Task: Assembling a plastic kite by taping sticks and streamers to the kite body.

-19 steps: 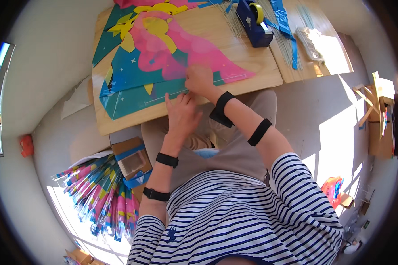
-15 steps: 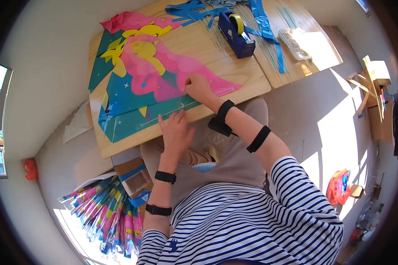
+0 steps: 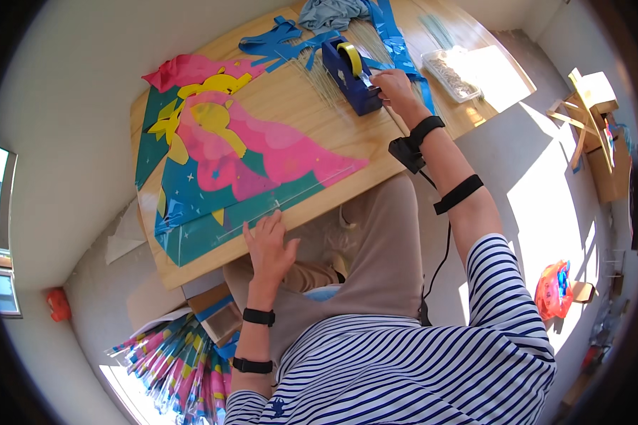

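A thin sheet (image 3: 259, 161) printed in pink, teal and yellow lies flat on the wooden table. Along its near edge runs a thin pale strip (image 3: 305, 191), with a short crosspiece near the middle. My left hand (image 3: 268, 248) rests at that edge, fingers spread and touching the sheet. To the right, my right hand (image 3: 395, 91) is at the front end of a dark blue tape dispenser (image 3: 352, 85) holding a yellow-cored roll (image 3: 349, 58). Its thumb and forefinger pinch the end of the tape (image 3: 367, 79), partly covered by the fingers.
Blue strips (image 3: 393, 32) and several thin rods (image 3: 376, 46) lie at the far side, near a crumpled grey-blue cloth (image 3: 332, 14). A clear tray (image 3: 452, 74) of small pieces stands right of the dispenser. Folded colourful sheets (image 3: 174, 361) and an open carton (image 3: 223, 322) are below at left.
My right hand has left the sheet and moved right and away from me to the tape dispenser. The left hand stays at the sheet's near edge. The whole view has shifted slightly.
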Available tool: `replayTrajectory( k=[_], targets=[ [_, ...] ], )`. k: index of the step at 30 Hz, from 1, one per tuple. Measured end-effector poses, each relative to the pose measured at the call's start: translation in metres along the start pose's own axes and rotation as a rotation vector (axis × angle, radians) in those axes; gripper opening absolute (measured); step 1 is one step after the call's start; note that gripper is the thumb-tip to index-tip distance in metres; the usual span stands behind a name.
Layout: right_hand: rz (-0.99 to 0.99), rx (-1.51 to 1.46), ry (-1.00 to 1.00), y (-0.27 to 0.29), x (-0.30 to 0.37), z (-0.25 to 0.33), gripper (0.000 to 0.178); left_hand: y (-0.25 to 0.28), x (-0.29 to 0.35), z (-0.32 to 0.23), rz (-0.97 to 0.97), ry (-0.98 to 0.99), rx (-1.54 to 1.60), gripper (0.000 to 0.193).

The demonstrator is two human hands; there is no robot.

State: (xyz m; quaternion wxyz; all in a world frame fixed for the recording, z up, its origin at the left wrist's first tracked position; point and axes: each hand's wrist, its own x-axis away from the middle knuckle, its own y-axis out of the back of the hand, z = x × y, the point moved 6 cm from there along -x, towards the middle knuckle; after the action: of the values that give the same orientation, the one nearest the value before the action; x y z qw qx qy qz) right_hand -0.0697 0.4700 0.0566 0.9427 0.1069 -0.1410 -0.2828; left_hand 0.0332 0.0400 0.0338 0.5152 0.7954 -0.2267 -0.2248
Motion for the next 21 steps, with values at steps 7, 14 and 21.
replayTrajectory(
  k=[7,14,21],
  targets=[
    [-0.006,-0.099,0.004,0.003,0.01,0.011,0.033,0.001,-0.001,0.0,0.006,0.012,0.008,0.03],
    [-0.053,-0.3,0.05,0.007,0.025,0.013,0.024,0.001,0.0,-0.002,-0.004,0.006,0.022,0.029],
    [0.04,-0.081,0.232,0.013,0.026,-0.004,0.021,0.0,0.0,-0.001,-0.003,0.005,0.019,0.03]
  ],
)
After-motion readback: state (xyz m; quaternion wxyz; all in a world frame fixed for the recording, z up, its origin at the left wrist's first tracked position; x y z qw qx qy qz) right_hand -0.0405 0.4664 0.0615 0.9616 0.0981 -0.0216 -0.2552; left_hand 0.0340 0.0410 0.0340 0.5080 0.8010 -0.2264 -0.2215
